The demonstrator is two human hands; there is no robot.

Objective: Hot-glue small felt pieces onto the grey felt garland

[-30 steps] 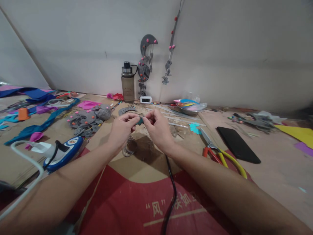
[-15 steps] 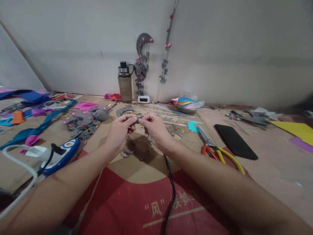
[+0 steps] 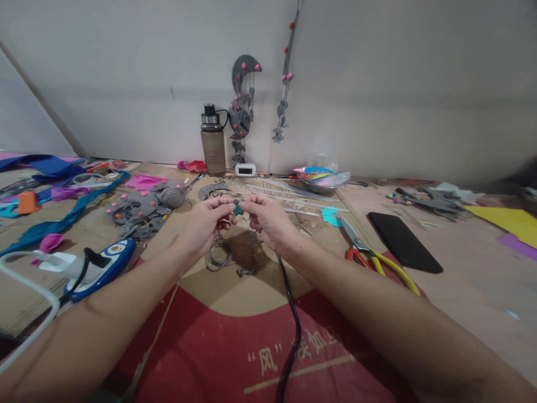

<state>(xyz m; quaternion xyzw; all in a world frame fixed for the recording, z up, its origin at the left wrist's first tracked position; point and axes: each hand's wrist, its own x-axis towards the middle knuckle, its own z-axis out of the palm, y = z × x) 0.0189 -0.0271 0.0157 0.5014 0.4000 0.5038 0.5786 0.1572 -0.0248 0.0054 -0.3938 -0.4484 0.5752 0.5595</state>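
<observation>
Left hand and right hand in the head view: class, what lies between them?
In the head view, a small teal piece lies between the left hand and right hand, pinched by the fingers of both.

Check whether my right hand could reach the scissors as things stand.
Probably yes: the scissors lie to the right of your right hand, with nothing seen resting on them, though its grip on the small teal piece would likely have to loosen first.

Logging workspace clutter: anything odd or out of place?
Nothing looks spilled. Oddest: the gray heap left of the left hand, its pieces jumbled together, and the scissors, mismatched with one red handle, one yellow.
</observation>
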